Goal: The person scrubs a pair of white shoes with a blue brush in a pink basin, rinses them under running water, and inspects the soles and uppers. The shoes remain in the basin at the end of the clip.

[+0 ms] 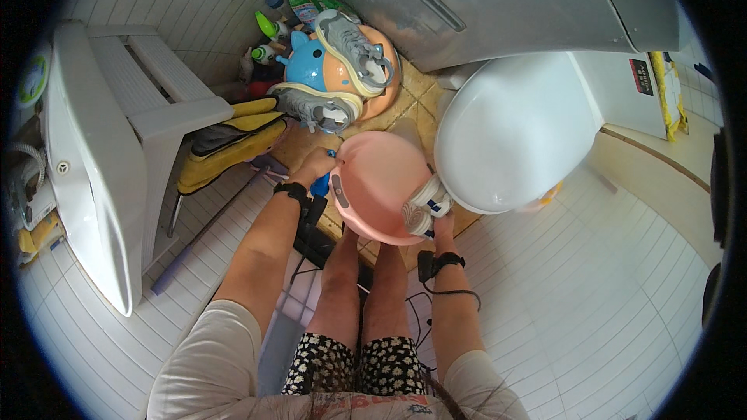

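Observation:
Tilted before my legs is a pink plastic basin [379, 166], its inside facing me. My left hand [318, 165] grips its left rim, close to a grey oval on the wall. A small blue object [320, 185] shows just under that hand; what it is I cannot tell. At the basin's right rim, my right hand [444, 226] holds white shoes [429, 204] with dark blue patches, partly hanging inside the basin. The fingers of this hand are mostly hidden behind the shoes and rim.
A white toilet [513, 134] stands close on the right. Grey sneakers [353, 49] rest on a blue and orange animal-shaped plastic item [306, 64]. At left are a washbasin [93, 186], a grey plastic stool [169, 87], yellow-grey cloths [227, 154] and a purple-handled stick [172, 271]. Cleaning bottles [265, 54] line the corner.

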### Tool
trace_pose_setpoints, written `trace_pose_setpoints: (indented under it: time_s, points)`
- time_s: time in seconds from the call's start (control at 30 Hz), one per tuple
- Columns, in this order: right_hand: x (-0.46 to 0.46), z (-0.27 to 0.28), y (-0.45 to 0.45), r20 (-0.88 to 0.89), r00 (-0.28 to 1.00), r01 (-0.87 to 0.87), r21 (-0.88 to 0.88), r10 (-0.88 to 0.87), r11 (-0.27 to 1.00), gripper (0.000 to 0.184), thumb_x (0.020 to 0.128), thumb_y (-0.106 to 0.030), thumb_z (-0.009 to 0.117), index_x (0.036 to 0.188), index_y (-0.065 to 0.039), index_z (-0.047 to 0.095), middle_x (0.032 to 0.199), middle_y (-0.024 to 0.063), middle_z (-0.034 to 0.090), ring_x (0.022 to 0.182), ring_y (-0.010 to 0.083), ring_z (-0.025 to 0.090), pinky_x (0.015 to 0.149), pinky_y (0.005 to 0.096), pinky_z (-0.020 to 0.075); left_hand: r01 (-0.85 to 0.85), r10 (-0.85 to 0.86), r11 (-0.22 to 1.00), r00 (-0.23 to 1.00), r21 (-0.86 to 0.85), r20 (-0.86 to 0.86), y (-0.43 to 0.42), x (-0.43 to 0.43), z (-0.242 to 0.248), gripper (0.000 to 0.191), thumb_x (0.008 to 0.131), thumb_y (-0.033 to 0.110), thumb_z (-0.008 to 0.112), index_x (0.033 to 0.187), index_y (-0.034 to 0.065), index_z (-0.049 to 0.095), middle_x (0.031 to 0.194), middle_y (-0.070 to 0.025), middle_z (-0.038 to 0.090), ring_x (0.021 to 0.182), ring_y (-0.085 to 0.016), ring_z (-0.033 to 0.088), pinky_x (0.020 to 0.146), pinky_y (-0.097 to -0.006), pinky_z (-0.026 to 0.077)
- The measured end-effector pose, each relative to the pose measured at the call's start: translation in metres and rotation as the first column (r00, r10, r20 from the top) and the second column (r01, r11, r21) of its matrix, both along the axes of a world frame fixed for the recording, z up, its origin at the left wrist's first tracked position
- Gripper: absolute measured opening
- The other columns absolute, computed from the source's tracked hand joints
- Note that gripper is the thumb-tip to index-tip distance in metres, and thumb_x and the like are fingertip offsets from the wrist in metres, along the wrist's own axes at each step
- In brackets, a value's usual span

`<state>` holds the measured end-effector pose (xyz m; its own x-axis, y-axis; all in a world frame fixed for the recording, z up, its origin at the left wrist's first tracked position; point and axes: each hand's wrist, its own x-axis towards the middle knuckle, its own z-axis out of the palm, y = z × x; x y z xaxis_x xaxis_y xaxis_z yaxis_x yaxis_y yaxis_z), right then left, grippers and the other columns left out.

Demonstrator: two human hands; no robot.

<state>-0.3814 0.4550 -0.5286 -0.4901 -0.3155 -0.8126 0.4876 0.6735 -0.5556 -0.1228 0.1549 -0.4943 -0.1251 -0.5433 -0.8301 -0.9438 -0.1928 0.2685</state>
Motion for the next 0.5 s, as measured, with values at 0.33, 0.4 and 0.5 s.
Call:
trace_pose_setpoints:
  time_s: [0.33, 0.4, 0.5]
  points:
    - [-0.008, -0.004, 0.003, 0.268, 0.956, 0.052, 0.230, -0.115, 0.972, 0.055, 0.092, -0.033, 0.056, 0.130, 0.006, 0.053, 0.116, 0.0186, 0.064, 0.097, 0.0299, 0.063, 0.080, 0.0410, 0.0495, -0.394, 0.368, 0.843, 0.919, 0.367, 0.141, -0.019, -0.038, 0.015, 0.035, 0.088, 0.032, 0.066, 0.099, -0.0012, 0.064, 0.085, -0.0135, 0.067, 0.066, -0.026, 0.062, 0.061, -0.0436, 0.051]
    - [-0.009, -0.018, 0.010, 0.322, 0.943, 0.034, 0.166, -0.087, 0.985, 0.052, 0.091, -0.031, 0.057, 0.128, 0.006, 0.055, 0.113, 0.0175, 0.065, 0.095, 0.0293, 0.064, 0.077, 0.0416, 0.0502, -0.495, 0.475, 0.773, 0.866, 0.397, 0.154, -0.019, -0.043, 0.021, 0.031, 0.089, 0.031, 0.065, 0.097, 0.0005, 0.063, 0.081, -0.0126, 0.066, 0.064, -0.026, 0.061, 0.060, -0.0428, 0.051]
    - [-0.009, -0.028, 0.021, 0.397, 0.906, 0.091, 0.152, -0.145, 0.984, 0.047, 0.091, -0.030, 0.058, 0.123, 0.004, 0.059, 0.111, 0.0168, 0.066, 0.093, 0.0287, 0.065, 0.075, 0.0420, 0.0506, -0.563, 0.591, 0.688, 0.801, 0.458, 0.097, -0.020, -0.045, 0.021, 0.025, 0.088, 0.029, 0.064, 0.091, 0.0035, 0.063, 0.080, -0.0115, 0.065, 0.064, -0.024, 0.060, 0.058, -0.0421, 0.050]
